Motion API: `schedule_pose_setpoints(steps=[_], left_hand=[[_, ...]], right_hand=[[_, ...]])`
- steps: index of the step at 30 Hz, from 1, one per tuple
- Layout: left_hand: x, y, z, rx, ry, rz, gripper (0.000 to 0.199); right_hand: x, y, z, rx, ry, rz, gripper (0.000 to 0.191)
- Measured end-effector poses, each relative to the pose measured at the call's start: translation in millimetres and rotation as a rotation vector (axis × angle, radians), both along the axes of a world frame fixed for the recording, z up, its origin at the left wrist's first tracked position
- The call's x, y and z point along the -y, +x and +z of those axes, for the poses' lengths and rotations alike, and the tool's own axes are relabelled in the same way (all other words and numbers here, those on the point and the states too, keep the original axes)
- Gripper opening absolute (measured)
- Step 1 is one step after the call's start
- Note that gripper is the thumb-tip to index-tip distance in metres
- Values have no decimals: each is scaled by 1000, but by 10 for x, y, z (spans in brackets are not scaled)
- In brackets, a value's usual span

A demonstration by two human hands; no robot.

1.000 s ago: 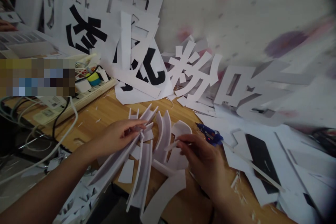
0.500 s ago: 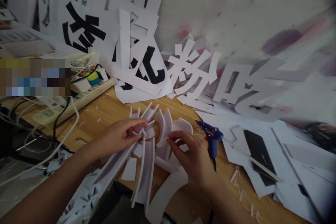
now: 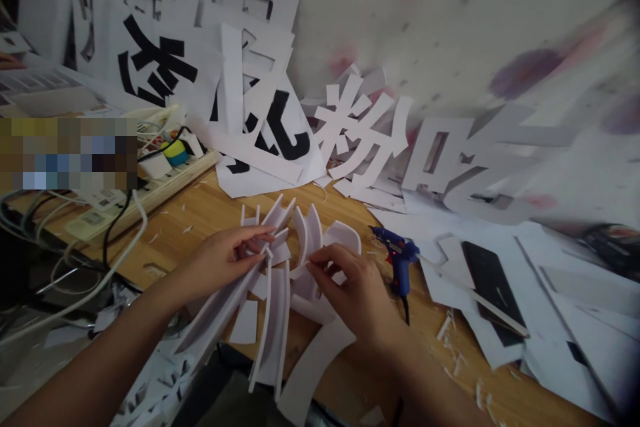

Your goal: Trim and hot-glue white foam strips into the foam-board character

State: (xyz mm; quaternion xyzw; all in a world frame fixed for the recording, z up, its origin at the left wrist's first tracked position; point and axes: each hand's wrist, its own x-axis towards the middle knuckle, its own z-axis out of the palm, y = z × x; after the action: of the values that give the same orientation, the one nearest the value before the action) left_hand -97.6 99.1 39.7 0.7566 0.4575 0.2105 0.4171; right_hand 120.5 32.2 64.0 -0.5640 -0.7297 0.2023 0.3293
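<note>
Working nearest the front edge of the worktop (image 3: 200, 215), where the channelled white letter (image 3: 275, 327) pokes out past the wood, we should be gentle, since that overhang could tip or flex under a downward push. Our left hand (image 3: 227, 257) is narrow, thumb and fingers about the letter where its strokes meet; that looks a good anchor, provided we don't squeeze the thin walls. Our right hand (image 3: 355, 287) pinches a slim strip (image 3: 299, 271) beside the curved stroke; we'd do best to hold it by its end, match its bend to the outline and seat it upright before pressing lightly. Right of the hands lies the glue gun (image 3: 400, 250), its red light on, so we treat its nozzle as hot and mind our right wrist. Beyond, cut letters (image 3: 360, 137) lean along the back edge, well away from our elbows.
</note>
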Motion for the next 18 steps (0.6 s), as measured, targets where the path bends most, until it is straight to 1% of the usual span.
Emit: schedule_pose_setpoints(steps=[2, 4, 7, 10, 12, 18], left_hand=[[-4, 7, 12, 24, -22, 3, 45], [-20, 6, 1, 96, -56, 13, 44], [-63, -10, -47, 227, -108, 58, 45], [-111, -29, -95, 303, -148, 92, 47], [-131, -33, -112, 326, -157, 101, 48], [-112, -13, -120, 329, -133, 107, 46]], right_hand=[[-30, -48, -6, -65, 21, 8, 7], [-79, -139, -8, -81, 61, 43, 6], [-165, -328, -17, 27, 90, 93, 6], [-237, -498, -50, 200, 53, 106, 8], [-278, -566, -78, 263, 18, 104, 9], [-384, -628, -110, 233, -99, 81, 9]])
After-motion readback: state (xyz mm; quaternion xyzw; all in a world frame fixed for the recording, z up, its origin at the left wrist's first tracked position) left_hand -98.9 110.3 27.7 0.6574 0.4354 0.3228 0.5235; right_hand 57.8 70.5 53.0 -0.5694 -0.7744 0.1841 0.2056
